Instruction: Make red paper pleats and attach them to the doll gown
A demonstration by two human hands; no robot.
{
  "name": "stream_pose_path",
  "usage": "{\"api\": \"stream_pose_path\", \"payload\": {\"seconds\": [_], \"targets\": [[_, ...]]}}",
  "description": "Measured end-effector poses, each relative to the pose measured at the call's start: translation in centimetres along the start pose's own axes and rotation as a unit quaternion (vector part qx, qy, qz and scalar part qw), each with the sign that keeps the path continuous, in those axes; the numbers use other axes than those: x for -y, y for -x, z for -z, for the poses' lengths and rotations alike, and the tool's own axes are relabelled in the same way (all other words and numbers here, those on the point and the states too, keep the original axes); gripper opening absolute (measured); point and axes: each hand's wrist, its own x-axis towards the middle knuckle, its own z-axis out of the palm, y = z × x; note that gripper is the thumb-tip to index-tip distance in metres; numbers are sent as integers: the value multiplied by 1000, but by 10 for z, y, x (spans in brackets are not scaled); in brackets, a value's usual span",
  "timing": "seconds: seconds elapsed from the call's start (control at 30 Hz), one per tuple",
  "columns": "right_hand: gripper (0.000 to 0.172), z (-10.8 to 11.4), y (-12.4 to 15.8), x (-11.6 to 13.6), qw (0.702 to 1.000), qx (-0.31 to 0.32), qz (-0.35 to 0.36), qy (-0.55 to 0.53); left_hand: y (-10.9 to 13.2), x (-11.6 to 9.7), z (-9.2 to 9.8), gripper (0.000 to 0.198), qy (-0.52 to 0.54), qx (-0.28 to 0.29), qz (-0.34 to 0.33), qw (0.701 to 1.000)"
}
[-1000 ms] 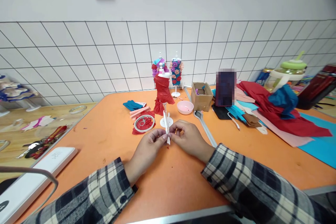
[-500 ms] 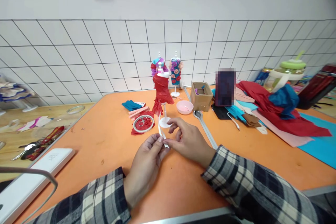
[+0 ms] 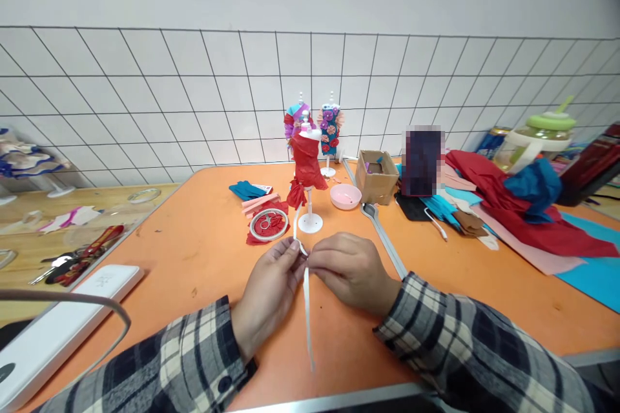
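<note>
Leftmost, a ruffled white-and-blue garment [image 3: 22, 156] is standing on a small stand, with keys [image 3: 62, 262] lying nearer on a wooden surface. Closer still, a white slab-shaped device [image 3: 72, 329] is resting along the edge of an orange table [image 3: 194, 239], a cable [image 3: 62, 297] curving over it. Further along, blue material [image 3: 248, 190] and peach strips [image 3: 260, 205] are lying behind a pale ring [image 3: 250, 230], which is resting on red cloth.

At the centre, the person's left hand [image 3: 270, 287] is pinching a narrow white strip [image 3: 307, 313], thumb and forefinger closed on it. The strip is running between the hands: one part is rising toward the red garment on a small dress form [image 3: 307, 161], the other is hanging down in front of the fingers. Whether the upper end is touching the garment is unclear. Two more decorated forms are standing behind.

The right hand [image 3: 356, 271] is meeting the left at the strip, its fingers bunched together and gripping it at the tips. Beyond this hand, a pink bowl [image 3: 345, 204] is sitting beside a cardboard box [image 3: 380, 187]. Rightward, a partly blurred dark screen [image 3: 421, 164] is standing upright, then crumpled red cloth [image 3: 491, 184] is spreading before a green-lidded jug [image 3: 535, 135].
</note>
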Motion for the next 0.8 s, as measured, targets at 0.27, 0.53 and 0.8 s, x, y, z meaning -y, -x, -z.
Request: {"api": "stream_pose_path", "payload": {"seconds": [0.27,0.53,0.8], "targets": [[15,10,-3,-6,955,4,-121,-272,-10,-8,16,10,-165,95,-30,981],[37,22,-4,-45,818,148,-317,-456,-8,-8,12,18,-134,57,-16,989],[56,103,14,-123,818,186,-524,-144,-8,-8,12,23,-172,25,-56,983]]}}
